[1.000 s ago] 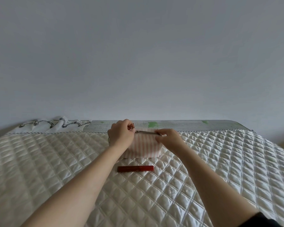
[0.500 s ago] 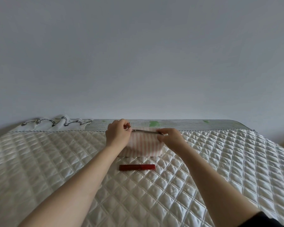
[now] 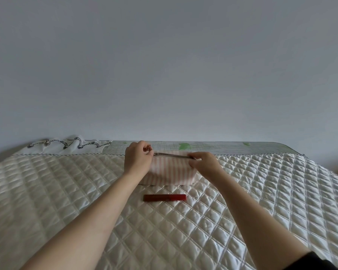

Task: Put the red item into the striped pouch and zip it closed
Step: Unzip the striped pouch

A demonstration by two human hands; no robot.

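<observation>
Lying just nearer than both hands, red item (image 3: 164,197) beside striped pouch (image 3: 170,172).

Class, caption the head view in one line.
Both hands grip the striped pouch; red item waits on quilt.

At frame centre, the left hand (image 3: 138,159) pinches the zipper pull of the pink-and-white striped fabric pouch (image 3: 169,173); the right hand (image 3: 204,162) pinches its right end. A red rectangular tube (image 3: 164,197) lies just below on the white quilted cover (image 3: 242,191).
</observation>
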